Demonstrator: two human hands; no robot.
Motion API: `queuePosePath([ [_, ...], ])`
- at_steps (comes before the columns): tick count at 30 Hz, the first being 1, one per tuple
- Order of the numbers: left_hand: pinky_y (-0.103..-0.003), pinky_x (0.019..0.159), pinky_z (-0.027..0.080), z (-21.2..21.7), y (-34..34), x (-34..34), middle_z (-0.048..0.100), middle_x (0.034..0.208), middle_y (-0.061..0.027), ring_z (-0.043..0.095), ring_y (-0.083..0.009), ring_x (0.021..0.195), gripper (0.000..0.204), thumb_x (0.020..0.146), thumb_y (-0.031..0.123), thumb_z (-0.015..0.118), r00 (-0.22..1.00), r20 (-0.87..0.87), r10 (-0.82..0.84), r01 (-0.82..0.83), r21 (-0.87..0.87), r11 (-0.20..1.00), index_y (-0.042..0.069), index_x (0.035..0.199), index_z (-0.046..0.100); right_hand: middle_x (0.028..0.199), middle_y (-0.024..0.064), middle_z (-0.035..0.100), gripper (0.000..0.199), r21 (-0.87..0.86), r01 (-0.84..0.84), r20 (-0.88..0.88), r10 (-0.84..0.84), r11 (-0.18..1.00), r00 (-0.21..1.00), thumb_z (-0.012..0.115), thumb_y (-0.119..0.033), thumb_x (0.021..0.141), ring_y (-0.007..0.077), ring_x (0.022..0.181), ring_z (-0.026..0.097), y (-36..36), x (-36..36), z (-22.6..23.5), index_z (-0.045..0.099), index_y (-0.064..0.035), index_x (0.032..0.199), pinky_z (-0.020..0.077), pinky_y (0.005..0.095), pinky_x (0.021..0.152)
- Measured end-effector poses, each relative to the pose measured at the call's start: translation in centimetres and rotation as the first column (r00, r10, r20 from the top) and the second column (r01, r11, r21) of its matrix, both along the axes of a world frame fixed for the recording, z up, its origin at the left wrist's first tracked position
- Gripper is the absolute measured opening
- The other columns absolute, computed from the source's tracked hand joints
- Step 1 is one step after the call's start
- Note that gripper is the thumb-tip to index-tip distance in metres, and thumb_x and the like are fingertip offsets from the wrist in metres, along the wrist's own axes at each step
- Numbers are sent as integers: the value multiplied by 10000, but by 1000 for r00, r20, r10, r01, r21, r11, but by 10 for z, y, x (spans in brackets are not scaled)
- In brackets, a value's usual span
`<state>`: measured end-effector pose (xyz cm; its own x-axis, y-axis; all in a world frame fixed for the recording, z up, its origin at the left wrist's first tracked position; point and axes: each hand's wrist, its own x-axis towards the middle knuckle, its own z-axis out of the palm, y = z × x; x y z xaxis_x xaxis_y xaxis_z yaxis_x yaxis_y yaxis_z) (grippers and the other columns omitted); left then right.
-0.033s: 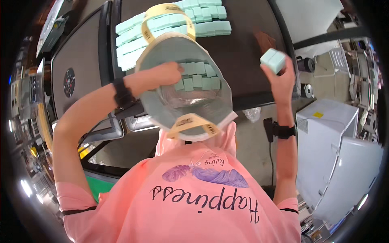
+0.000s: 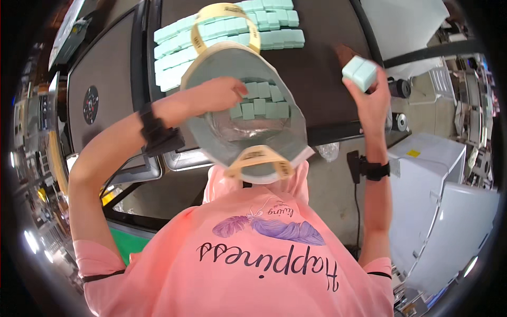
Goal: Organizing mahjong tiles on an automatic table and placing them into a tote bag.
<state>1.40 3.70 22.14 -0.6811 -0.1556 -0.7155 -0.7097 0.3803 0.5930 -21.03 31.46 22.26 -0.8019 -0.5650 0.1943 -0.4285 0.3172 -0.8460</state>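
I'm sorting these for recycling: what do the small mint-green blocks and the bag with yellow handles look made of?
Mint-green blocks: matte, opaque, crisp-edged, with no gloss; possibly soap or foam, the look leaves it open. Bag: soft woven or non-woven fabric by its folds, with a clear glossy plastic liner inside. Yellow handles: flat fabric webbing, apparently.

Bright, even overhead light fills the centre, with only soft shadows under the arms. Strong fisheye bending curves straight edges toward a black rim (small glare spots glint at the lower left), where detail smears and blurs.
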Motion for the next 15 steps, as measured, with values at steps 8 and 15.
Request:
queuePosePath([
  [8,-279,778,504,119,6,106,684,956,-59,659,-136,903,200,941,-32,499,826,-559,67,-244,-249,937,8,1066,650,1142,160,669,513,576,-587,-110,765,570,635,813,-146,713,321,1051,670,-144,83,103,625,-14,1172,544,404,899],
  [15,-252,765,498,31,29,212,678,943,-39,646,-100,879,145,985,-15,532,712,-458,533,-627,-73,775,13,1062,652,1131,166,657,427,797,-586,70,942,144,327,780,-163,714,355,1077,657,-211,162,-58,645,-15,1091,558,465,887],
])
